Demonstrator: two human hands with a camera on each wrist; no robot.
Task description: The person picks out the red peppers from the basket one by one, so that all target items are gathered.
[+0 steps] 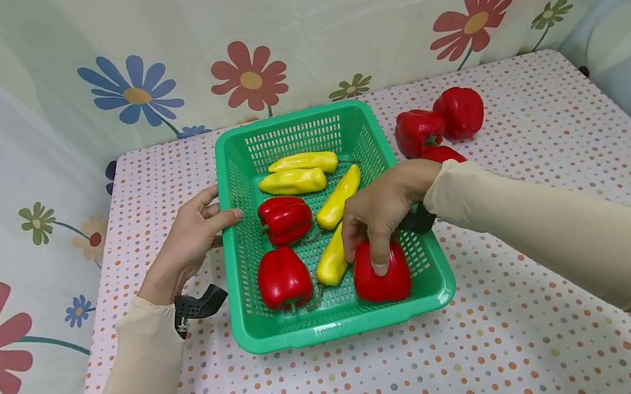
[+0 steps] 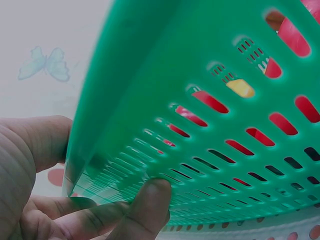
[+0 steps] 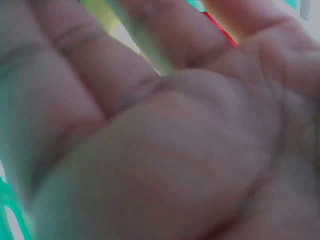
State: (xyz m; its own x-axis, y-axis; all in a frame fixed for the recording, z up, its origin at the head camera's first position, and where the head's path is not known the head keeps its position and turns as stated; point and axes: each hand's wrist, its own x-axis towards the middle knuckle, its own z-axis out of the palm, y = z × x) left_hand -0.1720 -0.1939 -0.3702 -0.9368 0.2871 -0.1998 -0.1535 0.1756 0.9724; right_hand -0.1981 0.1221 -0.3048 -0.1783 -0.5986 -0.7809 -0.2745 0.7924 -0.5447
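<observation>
A green plastic basket [image 1: 342, 329] with slotted walls stands on the table. My left hand [image 1: 188, 234] holds its left rim, thumb over the edge and fingers against the outer wall, as the left wrist view [image 2: 145, 205] also shows. In the basket's front right corner my right hand [image 1: 376, 211] grips a red bell pepper [image 1: 393, 281], thumb on the near side. The right wrist view is mostly filled by the palm [image 3: 165, 150]. Two other red bell peppers, one behind [image 1: 285, 219] and one in front [image 1: 283, 278], lie along the left. Several yellow peppers [image 1: 292, 182] lie beside them.
Three red bell peppers [image 1: 460, 112] lie on the dotted tablecloth [image 1: 536, 341] beyond the basket's right side, one partly hidden by my right wrist. A flowered curtain [image 1: 338, 28] hangs behind the table and at both sides.
</observation>
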